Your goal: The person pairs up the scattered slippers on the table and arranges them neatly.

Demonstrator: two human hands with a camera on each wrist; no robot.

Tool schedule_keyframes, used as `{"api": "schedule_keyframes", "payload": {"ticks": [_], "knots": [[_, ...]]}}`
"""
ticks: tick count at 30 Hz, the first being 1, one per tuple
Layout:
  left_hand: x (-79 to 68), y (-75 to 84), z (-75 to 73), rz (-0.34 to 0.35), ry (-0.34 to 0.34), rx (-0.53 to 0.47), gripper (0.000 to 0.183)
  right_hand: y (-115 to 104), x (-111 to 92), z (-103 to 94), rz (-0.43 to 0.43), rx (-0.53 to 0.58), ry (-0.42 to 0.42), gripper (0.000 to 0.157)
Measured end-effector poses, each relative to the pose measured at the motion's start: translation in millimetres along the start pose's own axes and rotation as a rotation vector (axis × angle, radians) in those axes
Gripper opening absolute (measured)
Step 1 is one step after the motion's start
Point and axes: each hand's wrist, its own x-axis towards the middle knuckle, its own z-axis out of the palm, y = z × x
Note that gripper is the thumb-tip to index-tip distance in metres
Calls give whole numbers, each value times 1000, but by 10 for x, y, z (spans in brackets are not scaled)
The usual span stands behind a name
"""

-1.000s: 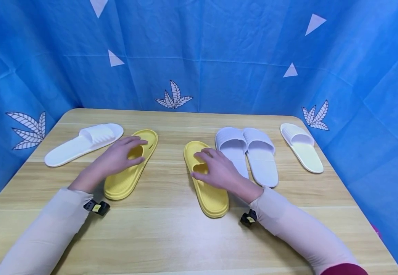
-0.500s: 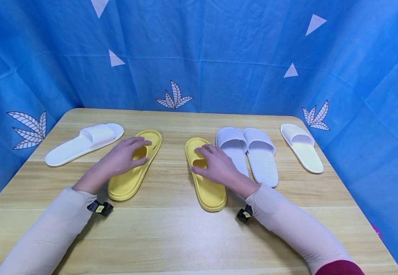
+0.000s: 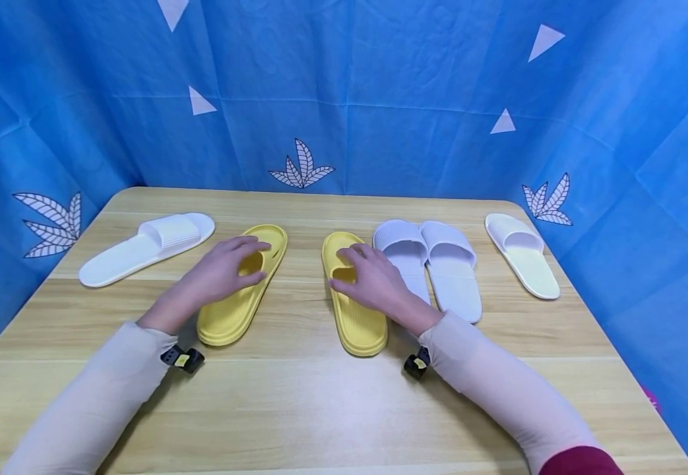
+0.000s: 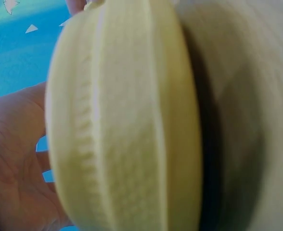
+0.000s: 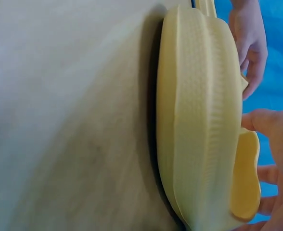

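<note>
A person sits at a wooden table [image 3: 296,409] with a blue cloth behind it. The left hand [image 3: 225,270] lies over the strap of the left yellow slipper [image 3: 239,297], fingers curled around the strap; the right hand [image 3: 370,280] grips the strap of the right yellow slipper [image 3: 355,316] the same way. Both slippers lie flat on the table near its middle, toes pointing away, with a gap between them. A white slipper [image 3: 144,247] lies to the far left, a pale lilac pair [image 3: 433,264] sits just beside the right yellow slipper, and a cream slipper [image 3: 522,254] lies to the far right. To bring the yellow two together neatly, it seems best to slide them flat, keeping toes level and the right one from bumping the lilac pair. Compared with a second ago, both yellow slippers have moved inward and slightly farther from the person, narrowing the gap.
</note>
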Motion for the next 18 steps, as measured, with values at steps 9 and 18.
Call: {"api": "schedule_keyframes", "payload": {"ticks": [9, 18], "knots": [[96, 103, 30, -39, -20, -9, 60, 3, 80, 8, 16, -5, 23, 63], [205, 175, 96, -43, -15, 3, 60, -11, 145, 21, 17, -18, 28, 63]]}}
